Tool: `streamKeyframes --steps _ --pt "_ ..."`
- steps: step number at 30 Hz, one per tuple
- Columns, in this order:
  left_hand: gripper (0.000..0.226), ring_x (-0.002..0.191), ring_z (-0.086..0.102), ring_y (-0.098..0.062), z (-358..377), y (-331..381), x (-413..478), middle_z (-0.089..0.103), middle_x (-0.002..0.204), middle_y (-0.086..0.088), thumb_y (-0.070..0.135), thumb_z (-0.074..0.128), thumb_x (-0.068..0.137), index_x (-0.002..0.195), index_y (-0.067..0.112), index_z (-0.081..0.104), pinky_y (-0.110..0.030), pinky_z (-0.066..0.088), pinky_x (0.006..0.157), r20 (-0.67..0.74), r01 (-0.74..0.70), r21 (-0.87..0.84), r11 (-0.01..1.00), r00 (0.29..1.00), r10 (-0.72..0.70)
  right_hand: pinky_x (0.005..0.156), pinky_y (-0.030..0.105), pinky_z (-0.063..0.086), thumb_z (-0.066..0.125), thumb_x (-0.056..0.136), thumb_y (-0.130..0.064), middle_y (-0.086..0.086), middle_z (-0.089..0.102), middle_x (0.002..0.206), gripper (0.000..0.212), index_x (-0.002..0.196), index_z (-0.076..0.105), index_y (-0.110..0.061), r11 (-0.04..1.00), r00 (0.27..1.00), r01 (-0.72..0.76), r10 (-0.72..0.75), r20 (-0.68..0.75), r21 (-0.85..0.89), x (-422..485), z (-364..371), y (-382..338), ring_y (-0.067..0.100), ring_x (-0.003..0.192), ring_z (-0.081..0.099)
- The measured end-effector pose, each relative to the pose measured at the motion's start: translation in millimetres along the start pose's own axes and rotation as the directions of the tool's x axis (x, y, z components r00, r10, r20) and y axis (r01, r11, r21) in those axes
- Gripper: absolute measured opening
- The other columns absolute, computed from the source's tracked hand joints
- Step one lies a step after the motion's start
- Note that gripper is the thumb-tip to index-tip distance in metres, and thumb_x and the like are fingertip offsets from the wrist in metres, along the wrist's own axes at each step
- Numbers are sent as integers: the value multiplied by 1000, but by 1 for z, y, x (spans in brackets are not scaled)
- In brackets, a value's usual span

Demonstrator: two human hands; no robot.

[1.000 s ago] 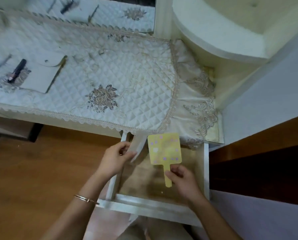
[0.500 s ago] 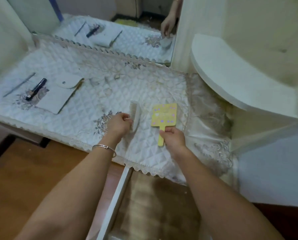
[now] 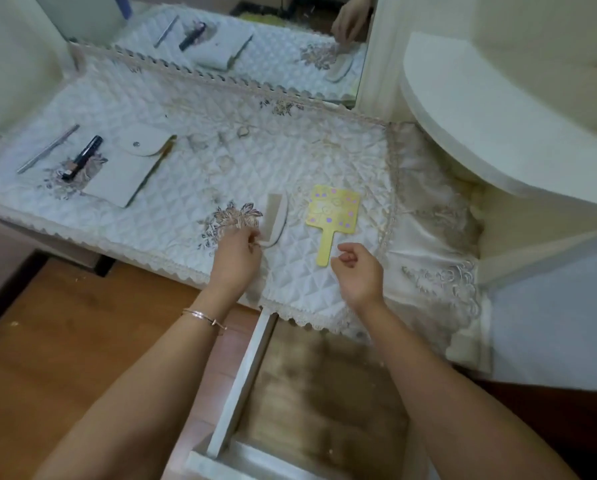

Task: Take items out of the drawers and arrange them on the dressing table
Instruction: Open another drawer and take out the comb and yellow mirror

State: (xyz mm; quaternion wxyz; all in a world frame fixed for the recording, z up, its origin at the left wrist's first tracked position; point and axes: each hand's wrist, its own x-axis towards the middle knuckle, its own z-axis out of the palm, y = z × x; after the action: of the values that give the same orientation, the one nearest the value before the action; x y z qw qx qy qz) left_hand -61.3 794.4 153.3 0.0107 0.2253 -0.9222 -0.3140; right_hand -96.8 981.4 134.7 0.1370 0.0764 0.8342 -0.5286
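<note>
The left hand pinches the near end of the white comb, which lies flat on the quilted cloth of the dressing table. The right hand hangs loosely curled and empty just beside the handle of the yellow hand mirror, which lies flat right of the comb and apart from it. Bare cloth stretches between the comb and the white pouch far left, and the open drawer juts out below the table's lace edge.
</note>
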Motion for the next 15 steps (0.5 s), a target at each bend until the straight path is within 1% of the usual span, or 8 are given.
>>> streamKeyframes --steps 2,4,6,7,8,10,11,15 --pt "28 99 57 -27 -2 -8 -36 61 109 -14 5 49 86 113 4 60 -30 42 83 67 -89 0 996 994 89 79 27 45 56 83 -2 -5 52 78 25 107 61 -3 998 998 61 -61 -35 -10 -30 -9 10 16 82 52" --pt "26 99 57 -27 0 -23 -79 63 106 -13 9 52 87 111 6 62 -29 41 83 157 -173 1 985 973 171 78 21 45 56 83 -1 2 57 86 24 105 63 -5 992 994 95 -98 -43 -78 -69 -20 28 16 84 54" --pt "25 102 55 -26 3 -44 -122 65 108 -9 12 54 87 110 10 62 -30 40 86 243 -213 29 977 949 200 72 9 42 59 82 -3 3 61 88 21 102 65 -7 985 998 56 -62 -30 -161 -113 -30 55 17 85 58" --pt "26 105 53 -25 5 -55 -141 64 111 -7 12 54 87 111 11 62 -30 39 88 281 -222 47 974 938 201 70 8 43 60 82 -4 3 63 88 20 101 65 -8 985 1000 4 -8 -19 -175 -136 -34 70 19 86 60" --pt "26 107 52 -25 5 -65 -160 63 113 -6 12 53 87 112 12 62 -31 39 91 317 -230 61 971 927 199 72 9 44 62 82 -5 6 66 90 19 100 66 -7 982 999 -48 47 -10 -184 -159 -38 87 21 89 62" --pt "26 109 50 -25 6 -82 -193 63 114 -5 16 51 88 111 13 63 -32 40 93 365 -249 66 966 908 209 81 30 51 63 82 -8 13 68 95 15 96 67 -5 963 995 -96 94 -18 -254 -200 -43 118 27 92 62" --pt "29 108 51 -26 5 -88 -207 64 111 -5 23 48 87 108 13 64 -34 42 92 382 -259 69 963 899 214 83 37 50 63 82 -9 14 68 96 15 95 68 -4 944 994 -105 102 -26 -314 -218 -45 132 29 94 61" --pt "50 99 56 -28 3 -109 -249 68 102 -4 40 33 78 102 13 66 -36 47 84 425 -317 103 943 871 246 85 34 43 67 80 -18 10 69 101 18 95 70 -8 872 988 -145 104 -112 -468 -280 -51 161 30 102 57"
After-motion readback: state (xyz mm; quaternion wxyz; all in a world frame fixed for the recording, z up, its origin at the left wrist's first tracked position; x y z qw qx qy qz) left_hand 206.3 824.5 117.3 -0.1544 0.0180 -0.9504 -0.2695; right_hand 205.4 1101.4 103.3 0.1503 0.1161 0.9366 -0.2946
